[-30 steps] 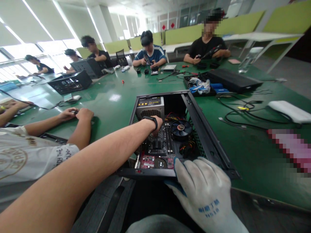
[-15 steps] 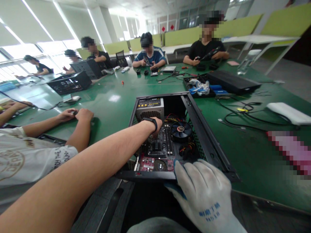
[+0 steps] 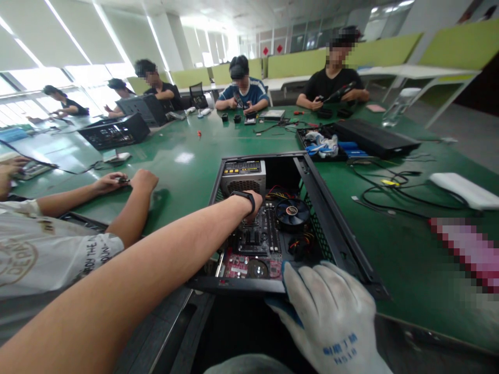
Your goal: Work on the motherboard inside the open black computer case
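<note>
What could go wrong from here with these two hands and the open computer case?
The bare left hand, low over the motherboard, could bump its parts. Its wristband might snag on the coloured wires nearby. The gloved right hand grips the case by its near rim; a hard tug might shift it.

Two hands of the wearer, one bare left hand [image 3: 256,201] and one gloved right hand [image 3: 329,314], are at one open computer case [image 3: 336,221] containing one power supply [image 3: 244,182], one large fan [image 3: 292,213] and one red circuit card [image 3: 237,265]. Two more computer cases [image 3: 113,131] are farther left, with one green table [image 3: 183,143], one clear bottle [image 3: 402,107] and two red diamonds [image 3: 265,51] beyond. Five people [image 3: 245,92] sit across, plus one white-shirted neighbour [image 3: 29,252].
</note>
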A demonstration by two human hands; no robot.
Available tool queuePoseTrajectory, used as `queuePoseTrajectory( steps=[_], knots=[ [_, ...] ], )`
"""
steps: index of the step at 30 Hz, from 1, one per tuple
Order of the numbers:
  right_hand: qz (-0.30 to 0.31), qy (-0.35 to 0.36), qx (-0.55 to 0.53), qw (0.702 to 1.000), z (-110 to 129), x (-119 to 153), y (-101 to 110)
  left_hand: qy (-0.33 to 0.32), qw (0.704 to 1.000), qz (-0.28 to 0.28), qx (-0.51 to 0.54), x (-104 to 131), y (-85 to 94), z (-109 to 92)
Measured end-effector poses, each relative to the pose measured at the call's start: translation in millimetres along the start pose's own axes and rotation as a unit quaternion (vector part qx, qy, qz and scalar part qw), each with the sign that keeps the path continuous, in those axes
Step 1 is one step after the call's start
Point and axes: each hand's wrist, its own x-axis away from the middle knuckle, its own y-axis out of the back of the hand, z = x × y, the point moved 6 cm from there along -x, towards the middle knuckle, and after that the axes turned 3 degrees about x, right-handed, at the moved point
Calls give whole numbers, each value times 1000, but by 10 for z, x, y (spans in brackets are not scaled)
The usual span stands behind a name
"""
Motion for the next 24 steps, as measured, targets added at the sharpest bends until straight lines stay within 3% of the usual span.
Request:
queuePoseTrajectory(
  steps=[24],
  knots=[
    [23, -8, 4, 1000, 16, -44, 19, -3, 1000, -17, 14, 27, 13, 2]
  ],
)
